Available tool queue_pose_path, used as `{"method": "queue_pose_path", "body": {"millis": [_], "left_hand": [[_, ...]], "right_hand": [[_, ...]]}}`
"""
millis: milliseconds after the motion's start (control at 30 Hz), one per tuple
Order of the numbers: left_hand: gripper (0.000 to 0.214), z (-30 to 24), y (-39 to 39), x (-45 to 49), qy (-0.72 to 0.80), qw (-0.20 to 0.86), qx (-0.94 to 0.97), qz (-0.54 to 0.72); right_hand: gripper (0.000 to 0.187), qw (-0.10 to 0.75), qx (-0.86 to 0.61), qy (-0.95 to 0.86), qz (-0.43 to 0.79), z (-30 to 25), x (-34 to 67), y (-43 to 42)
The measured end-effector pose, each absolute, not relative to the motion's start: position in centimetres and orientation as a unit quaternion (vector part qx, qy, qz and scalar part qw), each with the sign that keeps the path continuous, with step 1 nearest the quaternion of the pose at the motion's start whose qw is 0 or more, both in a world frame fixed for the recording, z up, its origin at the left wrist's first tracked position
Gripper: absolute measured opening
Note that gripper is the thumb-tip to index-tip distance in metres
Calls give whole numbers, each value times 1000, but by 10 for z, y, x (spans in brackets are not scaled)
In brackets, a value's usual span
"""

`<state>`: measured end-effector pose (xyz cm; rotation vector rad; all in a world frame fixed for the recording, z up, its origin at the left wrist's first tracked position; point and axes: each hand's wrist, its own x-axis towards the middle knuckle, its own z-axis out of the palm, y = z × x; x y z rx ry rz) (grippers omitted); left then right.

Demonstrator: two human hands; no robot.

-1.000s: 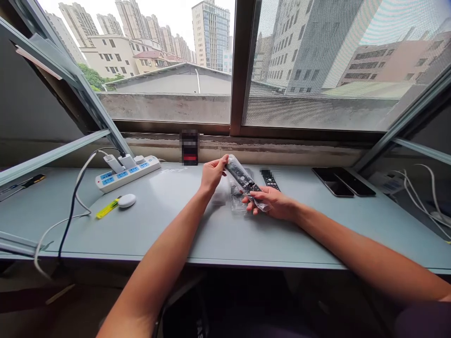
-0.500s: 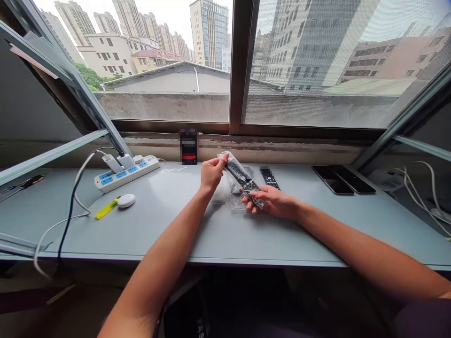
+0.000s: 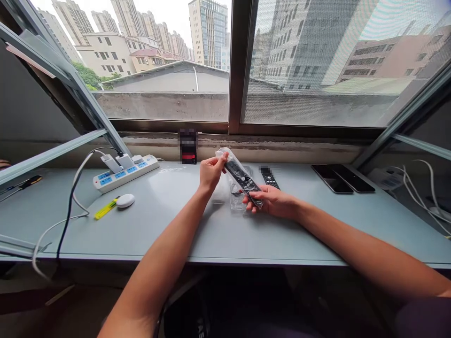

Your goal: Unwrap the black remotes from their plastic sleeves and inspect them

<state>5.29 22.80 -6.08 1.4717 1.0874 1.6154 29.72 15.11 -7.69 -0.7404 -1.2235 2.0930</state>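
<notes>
Looking out past both hands, a wide window (image 3: 239, 70) with a screened pane on the right shows tall buildings beyond a low roof. Under the hands runs a long pale gray desk (image 3: 282, 244), with both forearms reaching out over it. Left of the left hand (image 3: 211, 173) sits a white power strip (image 3: 125, 173) with plugs in it and cables (image 3: 70, 211) trailing toward the desk's front edge. Right of the right hand (image 3: 273, 202) lie two phones (image 3: 331, 180), side by side. Between the hands, held above the desk, is a black remote (image 3: 242, 178) inside a clear plastic bag (image 3: 234, 199). The left hand is closed, its fingers pinching the bag's top end; the right hand curls around the lower end, gripping remote and bag together. Just beyond the right hand, a second remote (image 3: 269, 178) lies on the desk. Straight ahead of the hands stands a small blurred box (image 3: 188, 146). Far left of the left hand, a yellow highlighter (image 3: 104, 209) lies beside a small white oval thing (image 3: 125, 201).
</notes>
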Motion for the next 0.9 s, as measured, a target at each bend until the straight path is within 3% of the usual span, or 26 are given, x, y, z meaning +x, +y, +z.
{"method": "queue_pose_path", "body": {"millis": [233, 467, 700, 900], "left_hand": [[77, -62, 232, 47, 439, 431, 602, 509], [70, -58, 229, 51, 388, 412, 599, 567], [75, -62, 229, 52, 415, 469, 615, 479], [68, -56, 227, 51, 387, 406, 615, 555]], "right_hand": [[28, 306, -272, -451, 793, -74, 297, 149], [32, 319, -284, -451, 784, -73, 296, 147], [31, 317, -297, -458, 775, -77, 297, 149], [30, 319, -290, -451, 781, -73, 296, 147]]}}
